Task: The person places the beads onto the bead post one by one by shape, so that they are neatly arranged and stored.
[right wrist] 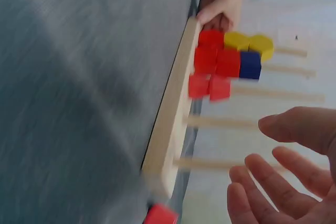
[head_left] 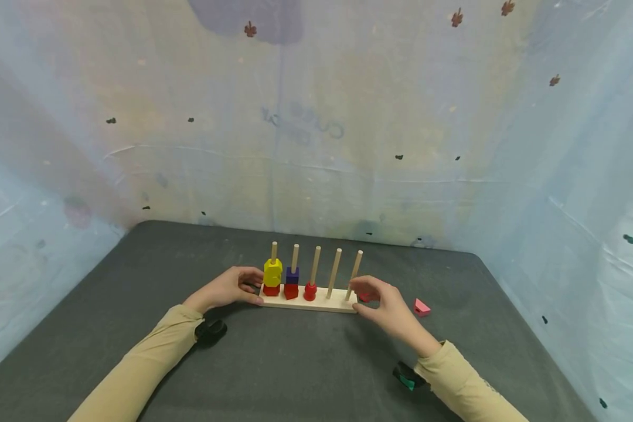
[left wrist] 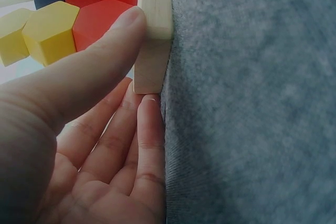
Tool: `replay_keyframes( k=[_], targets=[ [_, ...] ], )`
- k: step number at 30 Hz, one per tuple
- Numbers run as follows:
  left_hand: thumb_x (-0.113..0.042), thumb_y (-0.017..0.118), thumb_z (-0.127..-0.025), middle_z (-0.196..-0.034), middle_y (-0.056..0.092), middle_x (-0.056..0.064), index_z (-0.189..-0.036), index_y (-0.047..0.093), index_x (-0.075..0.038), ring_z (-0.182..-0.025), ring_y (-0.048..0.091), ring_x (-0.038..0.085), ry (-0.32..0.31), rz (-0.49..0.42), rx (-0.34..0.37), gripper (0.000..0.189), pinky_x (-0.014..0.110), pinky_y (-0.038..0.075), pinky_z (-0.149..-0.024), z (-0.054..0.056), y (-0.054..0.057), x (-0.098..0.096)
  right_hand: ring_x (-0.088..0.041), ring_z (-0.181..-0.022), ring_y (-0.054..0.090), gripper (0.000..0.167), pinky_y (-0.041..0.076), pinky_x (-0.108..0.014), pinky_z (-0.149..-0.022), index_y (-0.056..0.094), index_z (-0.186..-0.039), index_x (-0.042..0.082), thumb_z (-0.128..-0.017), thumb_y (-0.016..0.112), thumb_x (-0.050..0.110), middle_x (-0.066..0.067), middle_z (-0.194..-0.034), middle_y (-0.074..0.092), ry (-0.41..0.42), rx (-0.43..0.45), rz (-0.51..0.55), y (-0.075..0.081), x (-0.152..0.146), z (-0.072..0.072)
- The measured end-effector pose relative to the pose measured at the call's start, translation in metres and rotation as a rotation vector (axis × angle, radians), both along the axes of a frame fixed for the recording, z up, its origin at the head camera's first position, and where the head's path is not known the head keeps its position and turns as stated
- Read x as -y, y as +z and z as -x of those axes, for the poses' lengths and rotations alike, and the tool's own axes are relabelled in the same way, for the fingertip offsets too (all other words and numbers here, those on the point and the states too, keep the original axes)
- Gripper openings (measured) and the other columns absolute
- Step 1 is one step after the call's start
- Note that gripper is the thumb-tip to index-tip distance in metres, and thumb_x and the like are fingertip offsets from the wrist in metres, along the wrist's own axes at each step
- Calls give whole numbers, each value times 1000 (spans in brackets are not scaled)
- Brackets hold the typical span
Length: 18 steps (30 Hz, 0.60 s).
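A wooden peg stand [head_left: 324,303] with several upright pegs lies across the table. My left hand [head_left: 235,287] holds its left end, the thumb on the base's edge and the fingers at the end face, as the left wrist view shows. The leftmost peg carries yellow hexagonal blocks [head_left: 272,273] over a red one [left wrist: 102,22]. Beside it, a dark blue cube [head_left: 292,275] tops red cubes [head_left: 291,291]; red rounded blocks [head_left: 310,292] sit on the third peg. My right hand [head_left: 384,303], thumb and fingers apart and nothing between them, is near the rightmost peg [head_left: 354,272].
A pinkish-red wedge-shaped block [head_left: 421,307] lies on the dark table [head_left: 306,363] to the right of my right hand. Another red block [head_left: 366,297] shows partly behind that hand. A pale patterned sheet [head_left: 316,146] hangs behind the table.
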<state>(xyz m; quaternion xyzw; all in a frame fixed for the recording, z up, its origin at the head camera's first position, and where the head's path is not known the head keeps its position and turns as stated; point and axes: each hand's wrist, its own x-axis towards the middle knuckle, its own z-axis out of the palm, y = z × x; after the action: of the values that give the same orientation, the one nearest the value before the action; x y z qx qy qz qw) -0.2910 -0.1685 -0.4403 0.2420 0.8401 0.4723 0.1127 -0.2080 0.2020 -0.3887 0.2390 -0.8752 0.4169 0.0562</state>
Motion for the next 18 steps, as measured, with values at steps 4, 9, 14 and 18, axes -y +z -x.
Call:
replay_keyframes(
  k=[4, 9, 14, 18],
  targets=[
    [-20, 82, -76, -119, 60, 12, -125, 57, -1, -108, 57, 27, -4, -4, 3, 59, 38, 50, -90, 0, 0, -1, -31, -104, 61, 41, 49, -50, -88, 60, -121, 7, -83, 73, 0, -12, -115, 64, -31, 12, -4, -4, -18, 1],
    [-20, 82, -76, -119, 59, 12, -125, 57, -1, -108, 57, 27, -6, -5, 4, 59, 37, 50, -90, 0, 0, 0, -34, -104, 60, 41, 50, -49, -86, 60, -121, 3, -82, 73, -1, -15, -115, 64, -67, 11, -28, -12, -32, 8],
    [-18, 82, -77, -120, 59, 12, -126, 56, -1, -109, 56, 28, -4, -14, 7, 58, 38, 50, -91, -2, 2, 1, -33, -102, 61, 40, 52, -45, -83, 60, -120, 0, -82, 74, 0, -15, -113, 65, -106, 20, -67, -21, -38, 21],
    [-17, 82, -77, -119, 59, 12, -125, 56, -1, -109, 56, 28, -5, -19, 6, 57, 39, 50, -91, -3, 3, 0, -31, -100, 62, 40, 53, -43, -81, 61, -119, -1, -81, 75, 0, -16, -113, 64, -128, 51, -80, -25, -38, 29]
  ],
)
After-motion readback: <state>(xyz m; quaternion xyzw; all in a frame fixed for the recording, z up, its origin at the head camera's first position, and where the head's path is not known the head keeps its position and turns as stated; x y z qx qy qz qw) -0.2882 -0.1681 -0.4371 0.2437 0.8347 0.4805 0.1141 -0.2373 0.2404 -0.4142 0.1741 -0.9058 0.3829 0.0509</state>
